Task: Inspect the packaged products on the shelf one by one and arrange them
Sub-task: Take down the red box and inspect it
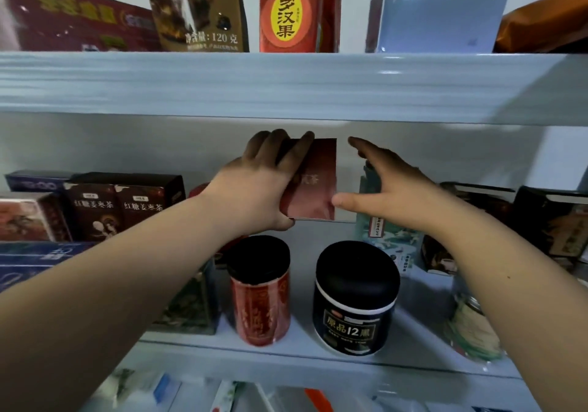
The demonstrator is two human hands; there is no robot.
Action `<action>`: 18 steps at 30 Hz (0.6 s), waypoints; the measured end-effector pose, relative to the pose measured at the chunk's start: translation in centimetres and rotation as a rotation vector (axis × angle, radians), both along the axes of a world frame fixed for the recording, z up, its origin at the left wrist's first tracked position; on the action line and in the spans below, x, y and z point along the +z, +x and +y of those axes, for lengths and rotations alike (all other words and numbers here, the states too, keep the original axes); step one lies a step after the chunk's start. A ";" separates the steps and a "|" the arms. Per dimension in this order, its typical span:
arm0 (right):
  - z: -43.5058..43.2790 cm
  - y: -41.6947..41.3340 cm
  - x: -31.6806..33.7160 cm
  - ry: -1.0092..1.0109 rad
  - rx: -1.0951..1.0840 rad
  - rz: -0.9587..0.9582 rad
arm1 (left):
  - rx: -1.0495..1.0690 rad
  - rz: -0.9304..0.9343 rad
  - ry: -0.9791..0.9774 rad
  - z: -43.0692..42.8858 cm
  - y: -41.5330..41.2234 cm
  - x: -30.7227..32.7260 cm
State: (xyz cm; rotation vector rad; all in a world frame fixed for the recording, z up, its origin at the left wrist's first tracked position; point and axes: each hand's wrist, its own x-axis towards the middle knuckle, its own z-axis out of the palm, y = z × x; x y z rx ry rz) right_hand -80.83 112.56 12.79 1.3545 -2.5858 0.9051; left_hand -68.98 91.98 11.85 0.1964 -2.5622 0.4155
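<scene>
Middle shelf [413,359], seen from the front. The left hand [254,188] grips a red box [318,185], fingers curled over its upper left face and thumb under its lower edge. The box is upright, far back in the shelf and raised above the board. The right hand [391,185] is spread with fingers straight; its thumb tip lies at the box's right edge, though contact cannot be told. Nearer, below the box, stand a red can [261,297] and a black jar [356,300], side by side. Dark boxes [121,208] stand to the left. A teal box [381,239] is partly hidden behind the right hand. A clear bag [474,325] lies near right.
</scene>
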 end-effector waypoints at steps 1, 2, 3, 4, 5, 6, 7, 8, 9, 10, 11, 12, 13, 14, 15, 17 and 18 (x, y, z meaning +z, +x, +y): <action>0.1 0.6 -0.2 -0.018 0.006 -0.028 | -0.007 0.016 -0.005 0.3 0.9 0.0; 0.3 1.1 -0.4 -0.041 0.015 -0.060 | -0.017 0.031 -0.019 0.5 1.7 0.0; 0.4 1.6 -0.6 -0.068 0.026 -0.096 | -0.032 0.050 -0.037 0.7 2.4 0.0; 0.5 2.1 -0.7 -0.099 0.036 -0.131 | -0.051 0.078 -0.054 0.8 3.2 0.0; 0.6 2.5 -0.8 -0.126 0.042 -0.159 | -0.069 0.109 -0.067 0.8 3.9 0.0; 0.7 2.9 -0.9 -0.147 0.048 -0.180 | -0.085 0.139 -0.075 0.8 4.6 -0.1; 0.7 3.4 -1.0 -0.164 0.055 -0.192 | -0.100 0.164 -0.083 0.7 5.2 -0.2; 0.6 4.0 -1.1 -0.183 0.065 -0.201 | -0.117 0.184 -0.089 0.7 5.8 -0.3; 0.6 4.6 -1.2 -0.213 0.086 -0.218 | -0.136 0.197 -0.093 0.8 6.5 -0.4; 0.6 5.3 -1.3 -0.253 0.115 -0.246 | -0.158 0.206 -0.091 0.9 7.2 -0.3; 0.6 6.0 -1.4 -0.298 0.144 -0.283 | -0.186 0.209 -0.072 1.0 7.9 -0.2; 0.6 6.7 -1.5 -0.341 0.163 -0.319 | -0.217 0.206 -0.035 1.2 8.6 -0.1; 0.7 7.4 -1.7 -0.385 0.174 -0.354 | -0.246 0.193 0.022 1.4 9.3 0.0; 0.8 8.0 -1.9 -0.427 0.179 -0.389 | -0.273 0.176 0.083 1.4 10.0 0.1; 1.0 8.7 -2.1 -0.462 0.184 -0.423 | -0.303 0.162 0.142 1.5 10.8 0.1; 1.3 10.1 -2.5 -0.513 0.188 -0.478 | -0.372 0.148 0.237 1.5 12.4 0.0; 1.4 11.1 -2.7 -0.539 0.187 -0.514 | -0.406 0.153 0.274 1.5 13.3 -0.3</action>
